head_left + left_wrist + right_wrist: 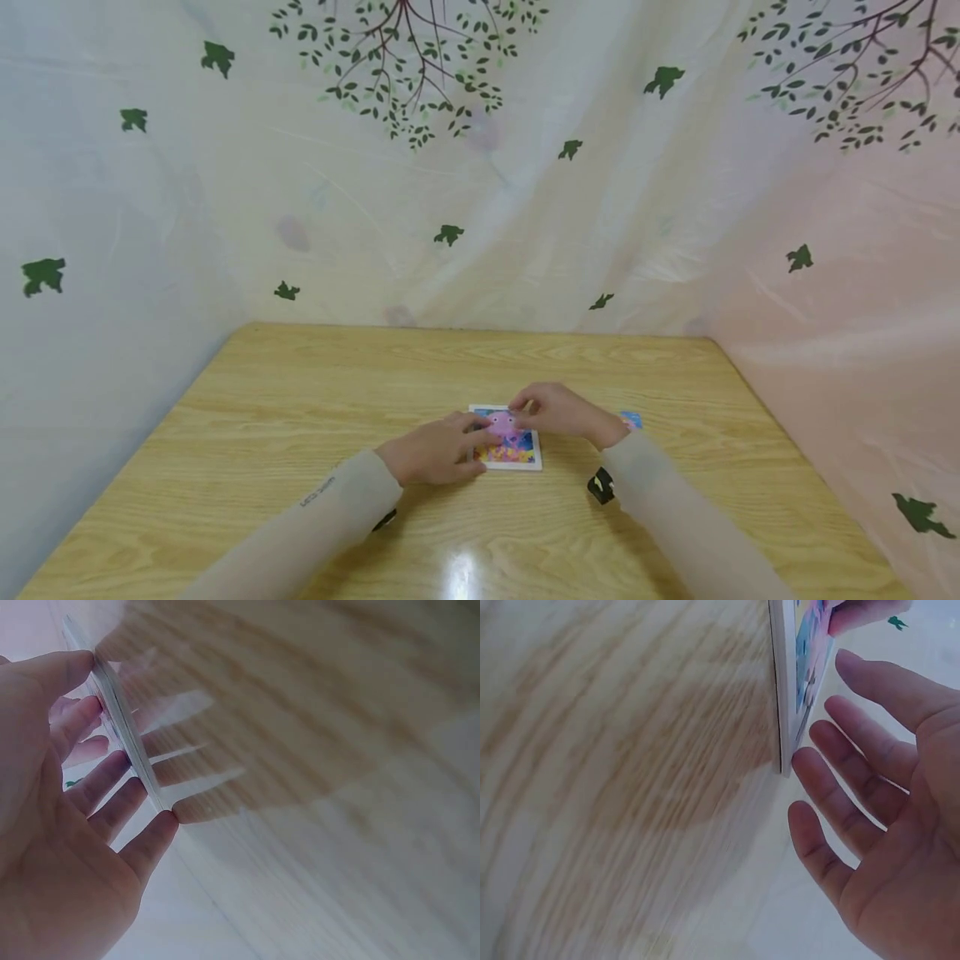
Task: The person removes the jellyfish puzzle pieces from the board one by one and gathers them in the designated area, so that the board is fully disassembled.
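Observation:
A small square picture board [510, 454] with a white frame lies flat on the table; it shows a pink sea creature with round eyes on blue, above yellow and pink shapes. Over its left side my left hand [442, 448] rests with spread fingers, the thumb and fingertips [166, 821] touching the frame and picture. My right hand [562, 410] is at the upper right corner, thumb and fingers loosely bent. In the right wrist view its fingers [817, 769] lie close along the white edge [784, 712]; whether they touch it is hard to tell.
A small blue, colourful flat piece [632, 419] lies on the wooden table [337, 367] just beyond my right wrist, partly hidden by it. Dark bands [601, 486] sit at both wrists. Pale curtains [360, 217] with printed leaves enclose the table's back and sides.

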Demonstrator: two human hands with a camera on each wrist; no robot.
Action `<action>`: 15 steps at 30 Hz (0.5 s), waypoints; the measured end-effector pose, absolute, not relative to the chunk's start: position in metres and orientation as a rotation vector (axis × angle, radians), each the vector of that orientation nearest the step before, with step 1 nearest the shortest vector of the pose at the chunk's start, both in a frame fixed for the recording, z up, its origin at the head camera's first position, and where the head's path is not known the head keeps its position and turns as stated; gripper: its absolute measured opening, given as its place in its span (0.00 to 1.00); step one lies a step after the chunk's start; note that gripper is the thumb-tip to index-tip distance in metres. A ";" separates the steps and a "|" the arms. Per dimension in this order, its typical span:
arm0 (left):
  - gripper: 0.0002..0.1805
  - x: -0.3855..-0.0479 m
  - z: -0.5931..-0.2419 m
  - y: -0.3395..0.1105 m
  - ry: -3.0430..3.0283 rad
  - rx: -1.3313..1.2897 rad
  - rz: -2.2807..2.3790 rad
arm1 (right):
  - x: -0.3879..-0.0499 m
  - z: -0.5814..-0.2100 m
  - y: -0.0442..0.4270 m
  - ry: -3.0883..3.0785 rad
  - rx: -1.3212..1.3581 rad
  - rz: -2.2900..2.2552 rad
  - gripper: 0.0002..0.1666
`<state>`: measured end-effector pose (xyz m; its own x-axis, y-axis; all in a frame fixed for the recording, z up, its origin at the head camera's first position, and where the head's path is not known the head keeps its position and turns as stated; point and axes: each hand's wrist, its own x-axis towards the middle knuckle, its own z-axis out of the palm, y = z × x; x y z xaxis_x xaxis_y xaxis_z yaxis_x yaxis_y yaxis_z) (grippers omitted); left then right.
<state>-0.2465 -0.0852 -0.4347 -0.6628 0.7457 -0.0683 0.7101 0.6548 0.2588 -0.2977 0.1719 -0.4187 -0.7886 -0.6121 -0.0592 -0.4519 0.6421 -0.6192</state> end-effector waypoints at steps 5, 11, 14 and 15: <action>0.27 -0.247 -0.435 -0.085 2.701 1.205 0.337 | -0.301 -0.423 0.165 2.677 -0.868 -0.778 0.14; 0.26 -0.247 -0.435 -0.085 2.691 1.202 0.361 | -0.303 -0.425 0.160 2.713 -0.806 -0.702 0.13; 0.26 -0.247 -0.436 -0.086 2.685 1.202 0.372 | -0.304 -0.425 0.158 2.694 -0.777 -0.711 0.12; 0.26 -0.246 -0.436 -0.087 2.683 1.204 0.376 | -0.305 -0.426 0.158 2.684 -0.770 -0.721 0.11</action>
<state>-0.2462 -0.0865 -0.4358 -0.6570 0.7517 -0.0571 0.7071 0.6407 0.2992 -0.3051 0.1578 -0.4258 -0.8269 -0.5523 -0.1057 -0.4250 0.7370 -0.5256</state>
